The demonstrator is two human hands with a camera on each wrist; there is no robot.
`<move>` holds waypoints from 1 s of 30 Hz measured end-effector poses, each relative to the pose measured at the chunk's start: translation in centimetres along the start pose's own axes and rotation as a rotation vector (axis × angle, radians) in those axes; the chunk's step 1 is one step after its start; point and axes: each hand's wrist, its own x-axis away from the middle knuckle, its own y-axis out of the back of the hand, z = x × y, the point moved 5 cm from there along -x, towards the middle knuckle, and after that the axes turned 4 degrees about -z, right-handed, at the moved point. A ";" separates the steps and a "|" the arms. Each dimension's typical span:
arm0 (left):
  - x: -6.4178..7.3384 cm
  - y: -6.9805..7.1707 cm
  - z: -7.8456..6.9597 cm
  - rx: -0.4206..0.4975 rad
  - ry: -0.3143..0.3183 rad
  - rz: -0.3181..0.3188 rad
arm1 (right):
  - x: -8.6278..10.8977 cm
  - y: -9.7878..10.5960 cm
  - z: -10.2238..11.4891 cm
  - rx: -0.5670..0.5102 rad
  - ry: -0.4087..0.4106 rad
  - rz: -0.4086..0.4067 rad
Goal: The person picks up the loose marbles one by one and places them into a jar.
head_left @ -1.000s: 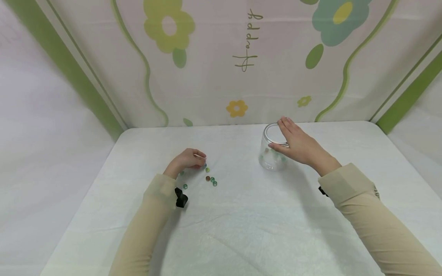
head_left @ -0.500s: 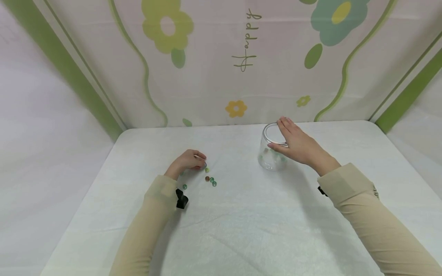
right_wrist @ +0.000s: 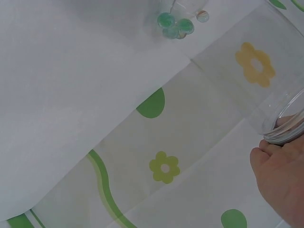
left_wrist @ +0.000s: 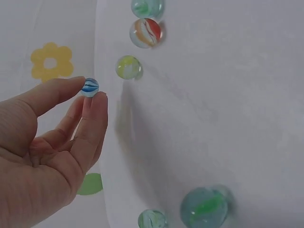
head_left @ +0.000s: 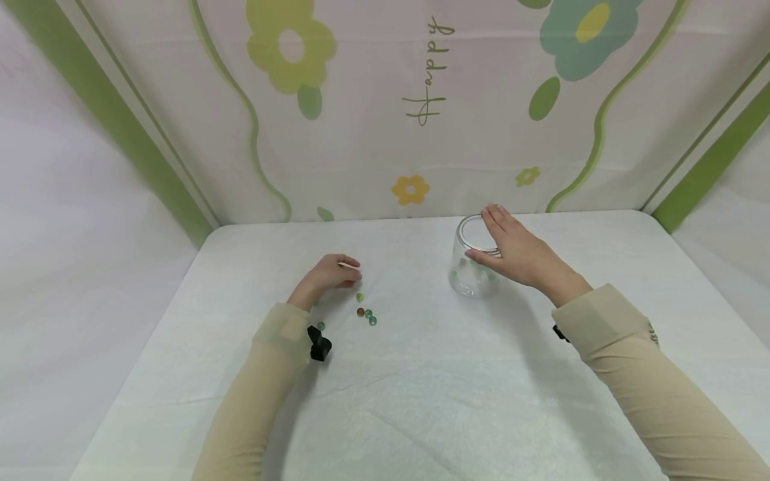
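My left hand (head_left: 329, 275) pinches a blue-and-white swirl marble (left_wrist: 90, 87) between thumb and fingertips, raised a little off the table. Loose glass marbles lie near it: a yellow-green one (head_left: 359, 296), a red-brown one (head_left: 360, 312), and several green ones, such as the large-looking green marble (left_wrist: 205, 207) in the left wrist view. To the right stands a clear glass jar (head_left: 462, 275) with a metal-ringed mouth. Several marbles (right_wrist: 184, 26) rest at its bottom. My right hand (head_left: 522, 252) rests across the jar's rim, fingers straight, thumb spread to the near side.
A white cloth covers the table (head_left: 421, 387), whose back edge meets a flower-printed curtain (head_left: 373, 133). White cloth walls with green stripes rise at both sides. A black wrist mount (head_left: 320, 345) sits at the left cuff, close to a green marble (head_left: 321, 326).
My left hand has taken the blue marble from beside the yellow-green one and lifted slightly upward. My right hand and the jar have stayed in place.
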 end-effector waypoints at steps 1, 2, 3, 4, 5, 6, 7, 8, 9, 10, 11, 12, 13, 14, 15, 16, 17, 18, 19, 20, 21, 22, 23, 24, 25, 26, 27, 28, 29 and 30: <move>0.0 0.0 -0.2 0.020 0.002 -0.002 | 0.0 0.0 0.0 0.001 -0.001 -0.001; 0.0 0.0 -0.4 0.035 0.003 -0.006 | 0.0 0.0 0.0 0.001 -0.001 -0.001; -0.1 -0.1 -0.6 0.055 0.004 -0.008 | 0.0 0.0 0.0 0.000 -0.001 -0.002; -0.1 -0.1 -0.9 0.076 0.003 -0.009 | 0.0 0.0 0.0 0.000 0.000 -0.002; -0.1 -0.2 -1.2 0.099 0.001 -0.009 | 0.0 0.0 0.0 0.000 0.000 -0.002; -0.1 -0.2 -1.4 0.120 -0.004 -0.009 | 0.0 0.1 0.0 0.000 0.000 -0.002; -0.1 -0.3 -1.7 0.143 -0.009 -0.008 | 0.0 0.1 0.0 -0.001 0.000 -0.001; -0.1 -0.3 -2.1 0.164 -0.013 -0.008 | 0.0 0.1 -0.1 -0.001 0.000 -0.001; -0.1 -0.4 -2.4 0.194 -0.017 -0.004 | 0.0 0.1 -0.1 -0.001 0.001 -0.002; -0.1 -0.5 -2.8 0.221 -0.024 -0.001 | 0.0 0.1 -0.1 -0.002 0.000 -0.001; 0.0 -0.6 -3.1 0.250 -0.030 0.003 | 0.0 0.0 -0.1 -0.002 -0.001 -0.001; 0.0 -0.7 -3.5 0.283 -0.035 0.007 | 0.0 0.0 -0.1 -0.001 -0.002 -0.001; 0.1 -0.8 -4.0 0.318 -0.042 0.011 | 0.0 0.0 -0.1 0.001 -0.002 -0.001; 0.1 -0.9 -4.4 0.355 -0.047 0.016 | 0.0 0.0 -0.1 0.001 -0.001 -0.001; 0.2 -1.0 -4.8 0.390 -0.053 0.022 | 0.0 0.0 -0.1 0.001 0.001 -0.003; 0.4 -1.1 -5.3 0.425 -0.058 0.025 | 0.0 0.0 -0.1 0.002 0.001 -0.002; 0.5 -1.2 -5.7 0.460 -0.064 0.029 | 0.0 0.0 -0.1 0.003 0.002 -0.002; 0.6 -1.3 -6.1 0.492 -0.068 0.031 | 0.0 0.0 0.0 0.004 0.003 -0.002; 0.8 -1.4 -6.5 0.517 -0.074 0.034 | 0.0 0.0 0.0 0.003 0.002 -0.001; 0.9 -1.5 -7.0 0.538 -0.079 0.039 | 0.0 0.0 0.0 0.002 0.002 -0.002; 1.1 -1.7 -7.4 0.560 -0.084 0.041 | 0.1 0.0 0.0 0.002 0.001 -0.001; 1.2 -1.8 -7.8 0.582 -0.089 0.044 | 0.1 0.1 0.0 0.002 -0.001 0.002; 1.4 -2.0 -8.2 0.598 -0.094 0.049 | 0.1 0.1 0.0 0.000 -0.001 0.002; 1.5 -2.2 -8.6 0.611 -0.101 0.054 | 0.1 0.1 0.0 0.001 -0.002 0.002; 1.7 -2.4 -9.0 0.625 -0.106 0.058 | 0.1 0.1 0.1 0.002 -0.003 0.002; 1.8 -2.7 -9.5 0.638 -0.112 0.062 | 0.1 0.2 0.1 0.003 -0.003 0.002; 1.9 -2.9 -9.9 0.654 -0.117 0.065 | 0.1 0.2 0.0 0.005 -0.004 0.002; 1.9 -3.2 -10.3 0.661 -0.123 0.068 | 0.1 0.2 0.0 0.007 -0.004 0.001; 2.0 -3.6 -10.8 0.666 -0.128 0.072 | 0.1 0.3 0.0 0.010 -0.005 0.000; 2.0 -3.9 -11.2 0.667 -0.133 0.074 | 0.1 0.3 0.0 0.011 -0.006 0.000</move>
